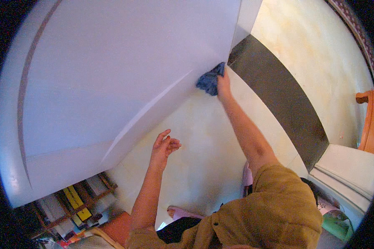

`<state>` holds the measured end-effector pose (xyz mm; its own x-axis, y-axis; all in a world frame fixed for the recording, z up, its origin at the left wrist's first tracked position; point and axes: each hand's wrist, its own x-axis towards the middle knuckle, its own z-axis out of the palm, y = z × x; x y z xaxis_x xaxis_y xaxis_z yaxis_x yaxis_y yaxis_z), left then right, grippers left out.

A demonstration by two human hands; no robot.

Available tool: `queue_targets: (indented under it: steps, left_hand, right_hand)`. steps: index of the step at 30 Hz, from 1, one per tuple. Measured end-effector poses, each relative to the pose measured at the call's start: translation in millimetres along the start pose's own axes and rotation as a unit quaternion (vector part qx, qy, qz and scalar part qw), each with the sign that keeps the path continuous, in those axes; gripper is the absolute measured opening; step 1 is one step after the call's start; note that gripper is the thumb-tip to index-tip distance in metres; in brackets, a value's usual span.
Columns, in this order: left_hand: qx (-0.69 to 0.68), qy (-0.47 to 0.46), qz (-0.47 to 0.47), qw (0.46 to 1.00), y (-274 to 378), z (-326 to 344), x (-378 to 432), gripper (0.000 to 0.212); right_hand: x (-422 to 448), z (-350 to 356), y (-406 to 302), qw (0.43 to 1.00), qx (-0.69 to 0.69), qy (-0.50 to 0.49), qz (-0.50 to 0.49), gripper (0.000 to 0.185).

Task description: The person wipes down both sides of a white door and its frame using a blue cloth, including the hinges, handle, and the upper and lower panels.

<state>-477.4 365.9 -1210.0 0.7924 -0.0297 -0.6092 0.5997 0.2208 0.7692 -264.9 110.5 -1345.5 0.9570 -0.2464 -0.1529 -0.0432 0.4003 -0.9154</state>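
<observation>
A dark blue cloth (209, 80) is bunched in my right hand (225, 86). My right arm reaches far forward, and the cloth lies against the lower edge of a large white door panel (112, 77), near its corner beside the door frame. My left hand (164, 147) hovers over the pale tiled floor (199, 133), apart from the door. Its fingers are partly curled and spread, with nothing in them.
A dark threshold strip (280, 84) crosses the floor on the right. At lower left stands a wooden rack (81, 199) with boxes in it. An orange-brown wooden furniture leg (368, 121) and a white door frame (342, 174) are at right. Below me shows a pink slipper (187, 213).
</observation>
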Motion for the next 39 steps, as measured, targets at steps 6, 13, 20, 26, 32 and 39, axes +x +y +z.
queue_targets:
  steps: [6, 13, 20, 26, 32, 39]
  left_hand:
    - [-0.013, 0.01, 0.003, 1.0, 0.8, -2.4, -5.1, 0.034]
    - [0.028, 0.039, 0.041, 0.998, 12.0, -29.0, -46.8, 0.037]
    - [-0.005, 0.067, 0.018, 0.998, 8.6, -50.8, -71.8, 0.032]
    - [0.036, 0.012, 0.085, 0.996, 29.6, -30.9, -51.5, 0.035]
    - [0.057, 0.103, 0.093, 0.989, 24.0, -36.1, -16.4, 0.044]
    - [0.013, 0.126, 0.037, 0.991, 7.8, -55.5, -28.7, 0.043]
  right_hand:
    - [-124.6, 113.3, -76.9, 0.976, -0.199, -0.009, -0.091, 0.079]
    - [-85.6, 104.1, -71.5, 0.95, -0.279, 0.09, -0.109, 0.076]
    - [-95.3, 114.7, -77.1, 0.912, -0.353, 0.136, -0.156, 0.075]
    - [-43.9, 67.2, -66.9, 0.943, -0.303, 0.08, -0.115, 0.077]
    - [-159.1, 163.2, -38.5, 0.939, -0.31, -0.003, -0.15, 0.086]
    - [-85.6, 92.9, -31.1, 0.971, -0.234, -0.002, 0.056, 0.074]
